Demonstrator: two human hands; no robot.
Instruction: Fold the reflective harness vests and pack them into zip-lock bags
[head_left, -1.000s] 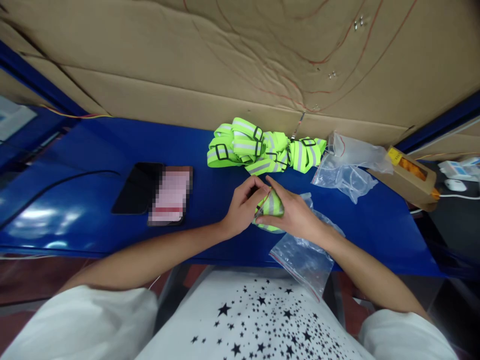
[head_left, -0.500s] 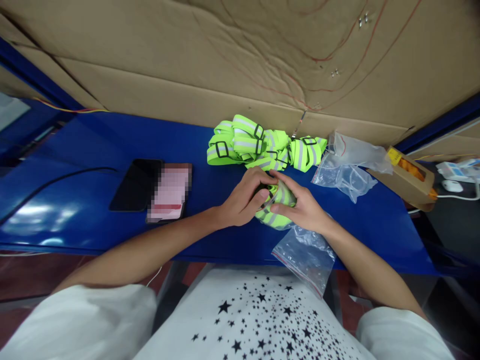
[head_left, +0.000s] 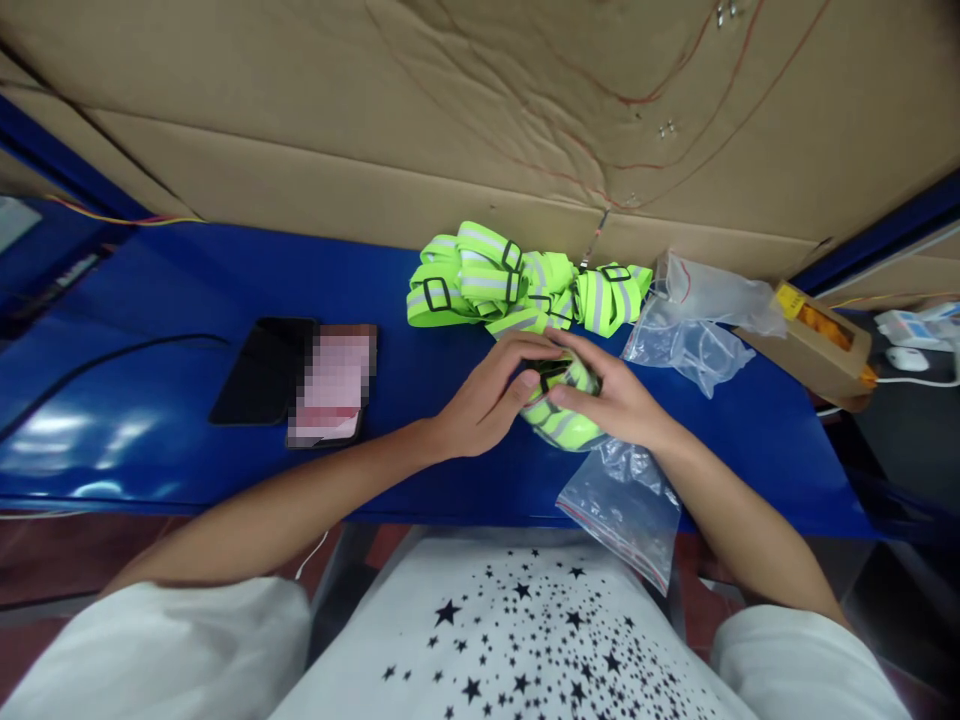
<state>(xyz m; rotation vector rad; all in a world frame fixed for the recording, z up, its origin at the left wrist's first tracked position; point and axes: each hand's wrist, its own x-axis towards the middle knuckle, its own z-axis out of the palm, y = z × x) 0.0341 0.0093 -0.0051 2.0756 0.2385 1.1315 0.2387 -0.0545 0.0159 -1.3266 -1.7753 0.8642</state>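
Note:
Between my two hands sits a folded neon-green reflective strap (head_left: 568, 424) with grey stripes and a black buckle, in what looks like a clear plastic bag. My left hand (head_left: 495, 393) is closed on its left side, thumb near the bag's mouth. My right hand (head_left: 616, 398) wraps its right side, the thumb lying across the front. Part of the bundle is hidden by the fingers. A clear zip bag (head_left: 626, 510) with a red seal line lies below my right wrist and hangs over the table's front edge.
More neon-green reflective straps (head_left: 480, 280) with black buckles are heaped against the cardboard wall (head_left: 300, 180). Clear plastic bags (head_left: 697, 340) and a cardboard box (head_left: 817, 345) lie at the right. Two phones, one black (head_left: 262, 370) and one with a lit screen (head_left: 334, 385), rest at the left on the blue table (head_left: 420, 490).
Both hands and the bundle have shifted slightly right in view. More of the black buckle now shows at the bag's mouth. The view itself has moved a little.

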